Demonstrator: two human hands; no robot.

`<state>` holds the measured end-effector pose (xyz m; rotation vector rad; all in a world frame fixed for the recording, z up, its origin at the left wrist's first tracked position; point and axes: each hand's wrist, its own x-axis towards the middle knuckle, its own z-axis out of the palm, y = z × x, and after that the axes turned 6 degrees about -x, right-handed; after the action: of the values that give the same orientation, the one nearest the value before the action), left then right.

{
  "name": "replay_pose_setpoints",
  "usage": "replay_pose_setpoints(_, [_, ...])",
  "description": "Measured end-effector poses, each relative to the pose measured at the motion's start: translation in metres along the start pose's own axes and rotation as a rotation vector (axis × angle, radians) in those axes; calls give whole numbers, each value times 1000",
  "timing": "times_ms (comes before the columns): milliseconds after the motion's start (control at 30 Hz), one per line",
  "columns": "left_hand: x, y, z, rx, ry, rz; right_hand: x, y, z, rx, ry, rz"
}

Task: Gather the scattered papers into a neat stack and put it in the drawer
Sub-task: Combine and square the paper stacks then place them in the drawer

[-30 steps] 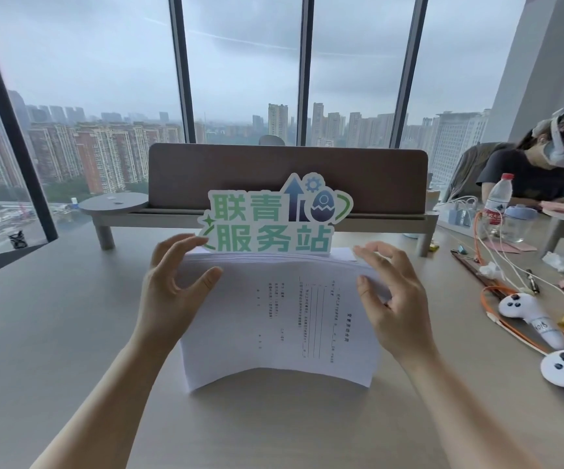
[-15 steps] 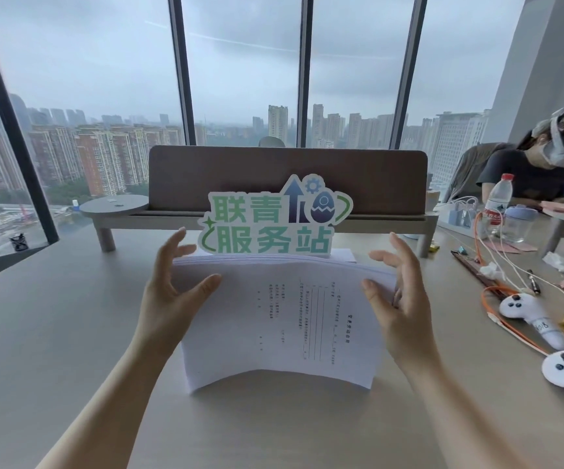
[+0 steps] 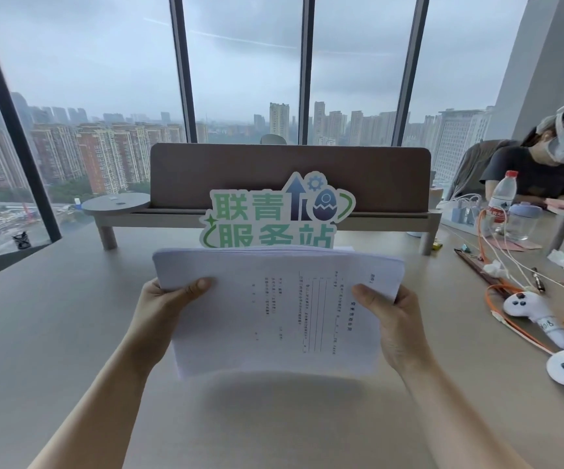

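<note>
A thick stack of white printed papers (image 3: 274,309) hangs in the air above the grey table (image 3: 54,333), tilted with its far edge up. My left hand (image 3: 162,313) grips the stack's left edge, thumb on top and fingers underneath. My right hand (image 3: 392,319) grips the right edge the same way. The sheets' edges look roughly even at the far side. No drawer is in view.
A green and white cut-out sign (image 3: 274,214) stands just behind the stack, before a brown desk divider (image 3: 290,174) on a low shelf. At the right lie white controllers (image 3: 531,313), orange cables, a water bottle (image 3: 502,198) and a seated person (image 3: 537,170).
Both hands closed on the sides of the stack and lifted it off the table toward me; before, they hovered open beside the papers resting on the table.
</note>
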<state>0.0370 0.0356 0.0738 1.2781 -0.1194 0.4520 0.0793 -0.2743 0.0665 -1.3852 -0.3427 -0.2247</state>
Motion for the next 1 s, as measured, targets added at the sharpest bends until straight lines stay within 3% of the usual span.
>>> replay_pose_setpoints(100, [-3,-9,-12,24,-38,-19,-5,2,1,-4,-28,-39])
replay_pose_setpoints(233, [-6,-18,-15,1,-44,-68,-3,-5,2,-60,65,-171])
replay_pose_setpoints(500, [1,12,-1,-6,-21,89,8,-32,5,-134,110,-400])
replay_pose_setpoints(700, [-13,-20,-15,56,42,7,-9,10,3,-186,70,-346])
replay_pose_setpoints(1000, [-27,-27,-8,38,126,-73,-12,5,6,-341,81,-423])
